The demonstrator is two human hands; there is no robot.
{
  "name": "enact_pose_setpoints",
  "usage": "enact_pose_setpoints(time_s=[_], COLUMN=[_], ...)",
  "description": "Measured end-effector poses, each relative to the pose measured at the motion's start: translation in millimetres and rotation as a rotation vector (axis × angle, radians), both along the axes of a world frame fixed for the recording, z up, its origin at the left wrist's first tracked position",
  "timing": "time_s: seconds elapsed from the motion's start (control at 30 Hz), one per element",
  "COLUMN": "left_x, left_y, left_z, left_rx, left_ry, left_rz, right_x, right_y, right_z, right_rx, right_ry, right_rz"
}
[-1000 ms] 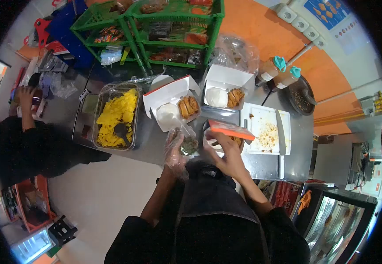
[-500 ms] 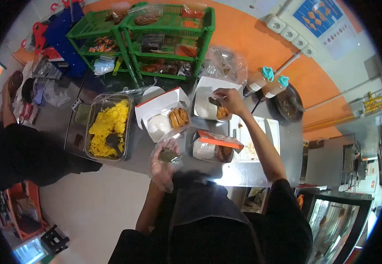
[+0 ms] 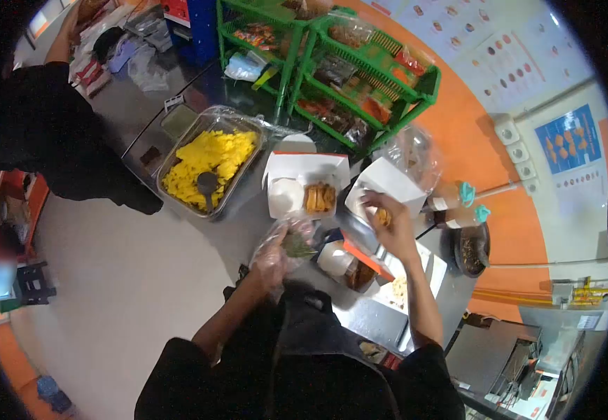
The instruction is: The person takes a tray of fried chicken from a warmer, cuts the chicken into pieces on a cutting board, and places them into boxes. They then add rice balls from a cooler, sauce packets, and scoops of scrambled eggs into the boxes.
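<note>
My left hand [image 3: 276,253], inside a clear plastic bag, holds dark green flakes [image 3: 298,245] in the plastic. Bare and with its fingers bent together, my right hand [image 3: 393,222] is over an open white box [image 3: 403,183] with rice and browned pieces; anything between its fingertips is too small to tell. Left of that box, another open box [image 3: 309,165] holds white rice [image 3: 287,197] and sliced browned meat [image 3: 320,199]. Nearer me, a third box with an orange-edged lid [image 3: 367,255] also holds rice and browned food.
A tray of yellow food [image 3: 209,164] with a dark spoon stands at left. Green racks [image 3: 360,59] stand behind. Right are a white cutting board [image 3: 432,269], teal-topped bottles [image 3: 458,203] and a dark mortar [image 3: 470,253]. A person in black [image 3: 73,133] stands at far left.
My right hand moved from the orange-lidded box to the rear right box. My left hand still holds the bagged flakes. The view has turned, and the co-worker's arm has moved.
</note>
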State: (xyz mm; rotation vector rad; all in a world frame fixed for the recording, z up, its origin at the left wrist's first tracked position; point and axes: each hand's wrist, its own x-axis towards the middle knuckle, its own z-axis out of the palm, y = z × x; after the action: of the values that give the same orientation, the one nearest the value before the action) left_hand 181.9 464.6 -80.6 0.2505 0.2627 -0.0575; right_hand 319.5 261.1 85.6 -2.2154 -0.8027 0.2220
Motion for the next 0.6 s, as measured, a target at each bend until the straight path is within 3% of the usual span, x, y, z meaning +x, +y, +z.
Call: enact_pose_setpoints(time_s=[0.03,0.1,0.13,0.2,0.3,0.33,0.4,0.5,0.6], left_x=[-0.1,6.5,7.8,12.6,9.5,6.5,0.5,-8.9,-21.8], left_y=[-6.3,-16.5,-9.5,-10.3,-4.7,-1.3,4.9,19.7,33.8], left_z=[2.1,15.0,71.5,49.6,29.8,29.1,27.0,5.6,-13.0], left_rx=[0.006,0.251,0.079,-0.021,-0.136,-0.142,-0.081,-0.082,-0.158], left_ry=[0.014,0.179,0.209,0.119,0.059,0.086,0.175,0.189,0.105], left_rz=[-0.012,-0.193,-0.200,-0.174,-0.090,-0.056,-0.008,0.093,0.150], right_x=[-24.5,-52.1,-63.1,-74.6,-66.8,-64.3,-54.3,-15.7,35.9], right_y=[18.8,35.4,39.3,44.8,35.5,33.0,33.4,55.0,91.5], right_z=[15.6,2.2,-4.9,-19.9,-34.8,-36.0,-38.0,-43.2,-80.4], right_rx=[0.027,-0.108,-0.101,-0.366,-0.376,-0.375,-0.070,-0.063,-0.159], right_ry=[0.139,-0.090,-0.092,-0.408,-0.391,-0.388,0.053,-0.154,-0.219], right_rz=[0.058,0.337,0.315,0.447,0.511,0.514,0.387,0.195,0.228])
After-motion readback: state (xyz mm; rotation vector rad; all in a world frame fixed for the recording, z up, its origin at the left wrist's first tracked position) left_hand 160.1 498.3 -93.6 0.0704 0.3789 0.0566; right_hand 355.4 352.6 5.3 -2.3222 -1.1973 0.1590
